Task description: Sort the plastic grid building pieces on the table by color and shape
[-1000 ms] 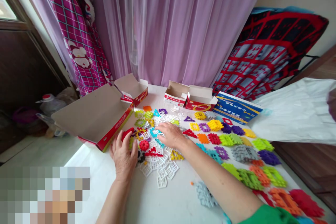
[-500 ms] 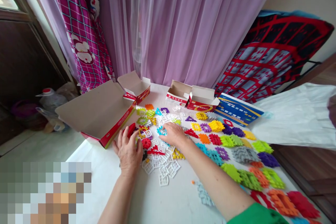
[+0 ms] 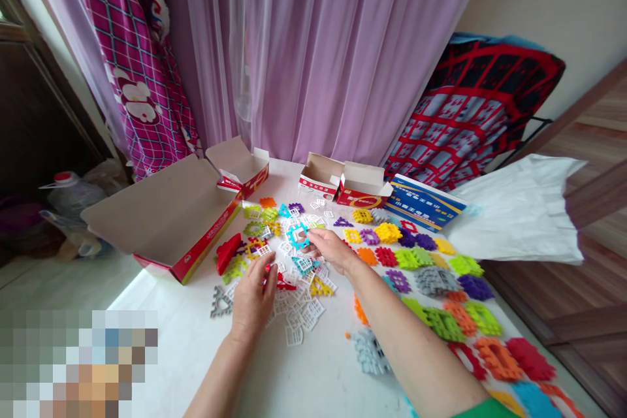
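Note:
My right hand [image 3: 329,249] pinches a light-blue square interlocking block [image 3: 296,235] between thumb and fingers, above the middle of a mixed pile. My left hand [image 3: 252,290] is over the pile's near left side, fingers bent and apart from the thumb. A bit of red shows in the gap, beside a red toothed piece [image 3: 285,283]. Below the hands lie many white window-lattice pieces [image 3: 295,320]. To the left of my left hand are a red curved piece [image 3: 228,253] and a grey triangular piece [image 3: 221,302]. A yellow piece [image 3: 321,286] lies near my right wrist.
Stacks of coloured blocks sorted by colour, such as grey [image 3: 435,281] and orange [image 3: 497,358], cover the table's right side. A large open box [image 3: 196,248] stands left; smaller open boxes [image 3: 321,176] stand at the back. A blue printed box [image 3: 426,202] and white sack [image 3: 519,209] are right.
My right hand has raised the light-blue square block off the pile. My left hand has moved right, away from the red curved piece, uncovering it and the grey triangular piece. The view has shifted slightly.

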{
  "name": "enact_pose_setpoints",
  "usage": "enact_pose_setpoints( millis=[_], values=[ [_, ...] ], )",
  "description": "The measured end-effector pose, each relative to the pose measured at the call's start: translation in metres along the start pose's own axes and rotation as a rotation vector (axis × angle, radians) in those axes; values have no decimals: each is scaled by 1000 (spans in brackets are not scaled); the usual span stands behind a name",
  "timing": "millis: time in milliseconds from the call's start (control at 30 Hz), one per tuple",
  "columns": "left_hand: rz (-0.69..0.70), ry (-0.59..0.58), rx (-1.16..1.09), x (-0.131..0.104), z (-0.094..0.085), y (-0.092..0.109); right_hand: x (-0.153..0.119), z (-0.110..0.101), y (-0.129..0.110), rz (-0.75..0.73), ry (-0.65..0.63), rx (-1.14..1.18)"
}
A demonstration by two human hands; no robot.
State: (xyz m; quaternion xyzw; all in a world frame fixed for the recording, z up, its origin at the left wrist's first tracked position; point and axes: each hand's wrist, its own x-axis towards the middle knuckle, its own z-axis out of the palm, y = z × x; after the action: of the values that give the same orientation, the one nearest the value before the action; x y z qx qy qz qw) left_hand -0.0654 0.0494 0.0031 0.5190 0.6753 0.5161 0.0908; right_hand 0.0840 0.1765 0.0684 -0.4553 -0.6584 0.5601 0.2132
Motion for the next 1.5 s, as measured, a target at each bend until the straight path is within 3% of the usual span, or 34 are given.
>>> enact_pose_setpoints(
  millis=[200,333,533,733,867,1133,1200,1367,1500],
  values=[
    [-434,-209,-509,-7,6,32,-35,-1,2,-70,-119,73],
    [-572,-343,-640,-12,2,52,-60,0,7,-131,-99,-34],
    [-628,-384,-625,-23,1,74,-122,2,9,-199,323,-309],
    [-627,-390,-608,-37,9,108,-165,-1,13,-252,487,-362],
    [-545,-424,-546,-46,11,125,-178,-14,23,-253,456,-288],
    [-391,-560,-316,-34,3,129,-199,-30,34,-365,366,-404],
    [-379,-603,-267,-35,4,134,-201,-35,37,-380,399,-371],
    [-411,-660,-343,-66,29,157,-209,-50,55,-260,678,-89],
    [-579,-590,-490,-93,63,172,-228,-57,73,-255,800,-198]
  ],
)
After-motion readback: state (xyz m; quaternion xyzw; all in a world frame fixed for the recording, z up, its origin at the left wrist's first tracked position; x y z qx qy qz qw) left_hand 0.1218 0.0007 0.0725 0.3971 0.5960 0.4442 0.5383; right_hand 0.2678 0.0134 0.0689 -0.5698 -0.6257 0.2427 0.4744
